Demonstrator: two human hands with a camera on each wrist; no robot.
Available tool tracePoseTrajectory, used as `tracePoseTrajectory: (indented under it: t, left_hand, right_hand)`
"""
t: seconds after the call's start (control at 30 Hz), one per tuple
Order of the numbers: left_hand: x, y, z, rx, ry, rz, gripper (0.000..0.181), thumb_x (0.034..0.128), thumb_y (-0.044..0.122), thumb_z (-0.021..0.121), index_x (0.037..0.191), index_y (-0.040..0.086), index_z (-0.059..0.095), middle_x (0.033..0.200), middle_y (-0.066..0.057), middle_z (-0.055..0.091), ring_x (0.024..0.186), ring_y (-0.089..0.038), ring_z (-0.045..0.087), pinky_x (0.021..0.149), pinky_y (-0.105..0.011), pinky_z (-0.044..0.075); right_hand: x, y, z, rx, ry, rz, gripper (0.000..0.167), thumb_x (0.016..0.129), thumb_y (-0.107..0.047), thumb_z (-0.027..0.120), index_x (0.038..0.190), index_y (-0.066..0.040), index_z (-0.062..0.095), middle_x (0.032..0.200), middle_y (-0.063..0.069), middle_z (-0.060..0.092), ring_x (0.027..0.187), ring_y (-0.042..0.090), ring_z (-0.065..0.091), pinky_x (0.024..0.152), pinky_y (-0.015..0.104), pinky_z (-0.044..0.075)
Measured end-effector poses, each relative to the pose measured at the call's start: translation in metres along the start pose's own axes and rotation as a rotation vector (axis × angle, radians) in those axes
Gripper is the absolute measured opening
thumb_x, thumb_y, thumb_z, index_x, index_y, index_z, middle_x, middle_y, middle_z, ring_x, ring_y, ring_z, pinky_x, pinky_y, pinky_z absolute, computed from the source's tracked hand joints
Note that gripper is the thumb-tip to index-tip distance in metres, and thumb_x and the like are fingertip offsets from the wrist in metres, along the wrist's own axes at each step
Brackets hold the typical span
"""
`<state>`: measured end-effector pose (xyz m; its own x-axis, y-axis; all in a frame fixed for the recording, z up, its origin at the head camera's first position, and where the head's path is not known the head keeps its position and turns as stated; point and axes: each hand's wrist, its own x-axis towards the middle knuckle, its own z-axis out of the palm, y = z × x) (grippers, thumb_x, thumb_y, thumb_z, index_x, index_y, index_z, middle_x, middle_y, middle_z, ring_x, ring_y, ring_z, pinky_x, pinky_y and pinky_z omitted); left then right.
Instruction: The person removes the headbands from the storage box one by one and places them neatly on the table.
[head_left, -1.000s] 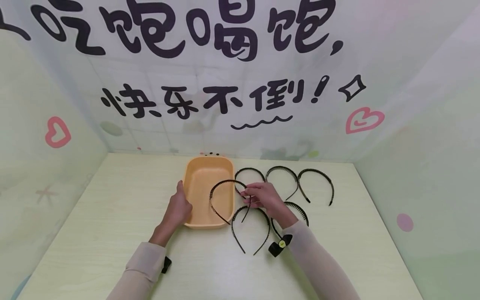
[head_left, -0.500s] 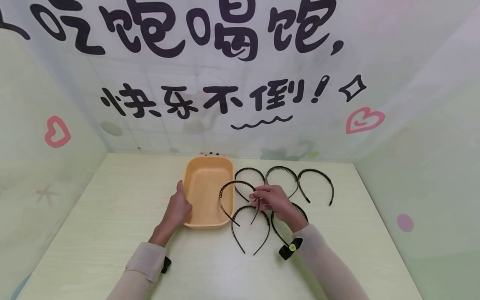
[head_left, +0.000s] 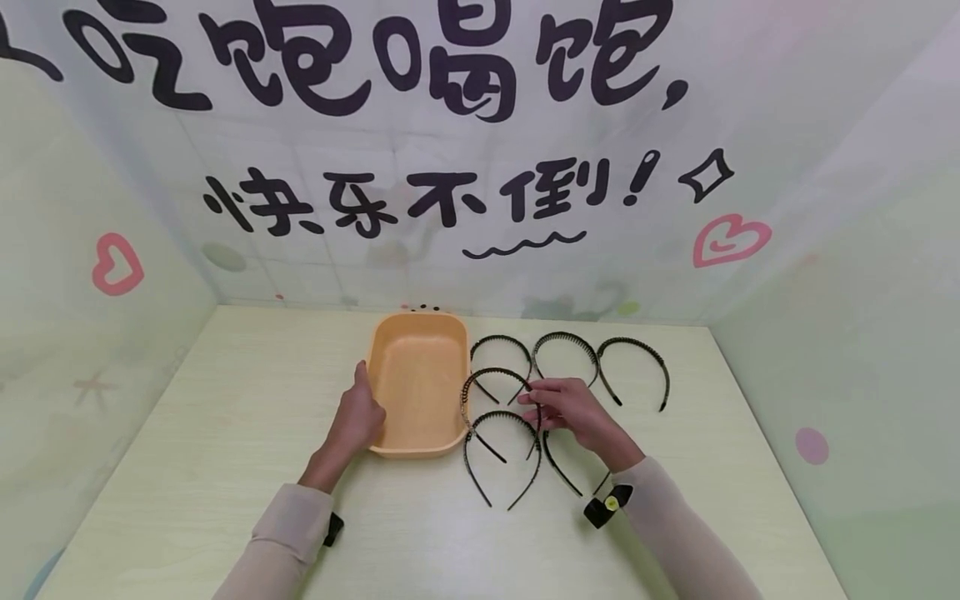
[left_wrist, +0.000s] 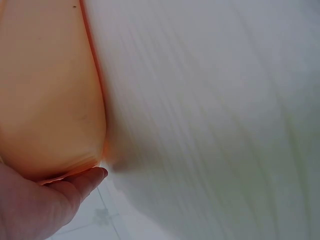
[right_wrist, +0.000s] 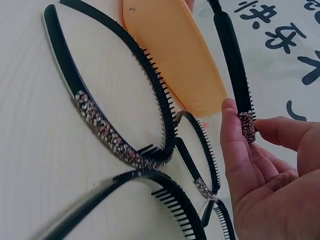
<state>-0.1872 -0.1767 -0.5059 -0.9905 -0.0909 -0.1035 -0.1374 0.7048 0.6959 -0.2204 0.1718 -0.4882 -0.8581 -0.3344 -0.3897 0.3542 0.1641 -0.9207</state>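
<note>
My right hand (head_left: pixel 573 410) pinches a black toothed headband (head_left: pixel 495 371) by one side, between thumb and fingers, above the table. Glittery stones on the held band show at my fingertips in the right wrist view. Below it lies another headband (head_left: pixel 504 414), partly overlapped by the held one. A further headband (head_left: pixel 558 468) is mostly hidden under my right hand. My left hand (head_left: pixel 360 417) grips the left side of an orange plastic basin (head_left: pixel 418 452), with nothing inside it. The left wrist view shows my fingers against the basin's outer wall (left_wrist: pixel 50 90).
Along the back right of the table lie three more headbands: a left one (head_left: pixel 501 338), a middle one (head_left: pixel 565 335) and a right one (head_left: pixel 636 342). A printed wall (head_left: pixel 450 275) stands behind, with side walls left and right.
My right hand has moved right and slightly toward me, carrying the headband from over the basin to over the headbands on the table. My left hand and the basin stay put.
</note>
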Motion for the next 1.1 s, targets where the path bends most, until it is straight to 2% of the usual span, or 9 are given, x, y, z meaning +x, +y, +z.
tracePoseTrajectory:
  t: [0.13, 0.4, 0.73, 0.9, 1.1]
  left_hand:
    - [0.000, 0.000, 0.000, 0.000, 0.002, 0.002, 0.078, 0.0823, -0.009, 0.041, 0.151, -0.013, 0.006, 0.109, -0.042, 0.060, 0.080, -0.034, 0.061, 0.067, -0.041, 0.050]
    - [0.001, 0.000, -0.001, -0.030, -0.018, 0.001, 0.076, 0.0844, -0.011, 0.037, 0.151, -0.014, 0.002, 0.111, -0.044, 0.058, 0.074, -0.032, 0.062, 0.058, -0.035, 0.049]
    - [0.000, -0.001, -0.001, -0.015, -0.010, -0.008, 0.077, 0.0841, -0.010, 0.039, 0.152, -0.014, 0.003, 0.110, -0.044, 0.059, 0.076, -0.032, 0.061, 0.061, -0.037, 0.049]
    - [0.000, 0.000, -0.001, -0.007, 0.003, 0.001, 0.076, 0.0833, -0.010, 0.040, 0.151, -0.014, 0.005, 0.111, -0.044, 0.059, 0.080, -0.034, 0.061, 0.066, -0.040, 0.051]
    - [0.000, -0.001, -0.001, -0.006, -0.001, -0.003, 0.078, 0.0829, -0.010, 0.041, 0.151, -0.014, 0.004, 0.108, -0.043, 0.060, 0.077, -0.033, 0.061, 0.064, -0.039, 0.050]
  right_hand:
    - [-0.005, 0.003, -0.009, 0.022, 0.005, 0.006, 0.050, 0.097, -0.017, 0.062, 0.141, 0.004, 0.049, 0.118, 0.016, 0.071, 0.088, 0.018, 0.074, 0.064, 0.023, 0.056]
    - [-0.013, 0.012, -0.030, 0.018, 0.051, 0.035, 0.049, 0.098, -0.015, 0.060, 0.142, 0.004, 0.048, 0.116, 0.015, 0.071, 0.091, 0.020, 0.074, 0.063, 0.023, 0.056]
    - [-0.028, 0.019, -0.061, -0.024, 0.087, 0.029, 0.050, 0.100, -0.015, 0.057, 0.144, 0.006, 0.044, 0.120, 0.016, 0.070, 0.087, 0.012, 0.073, 0.068, 0.023, 0.057]
    - [-0.034, 0.019, -0.072, -0.024, 0.125, 0.049, 0.049, 0.100, -0.014, 0.057, 0.143, 0.007, 0.045, 0.118, 0.013, 0.071, 0.088, 0.013, 0.073, 0.068, 0.024, 0.057]
    - [-0.041, 0.020, -0.086, -0.036, 0.143, 0.034, 0.052, 0.102, -0.015, 0.053, 0.145, 0.010, 0.039, 0.122, 0.016, 0.069, 0.093, 0.016, 0.073, 0.071, 0.025, 0.057]
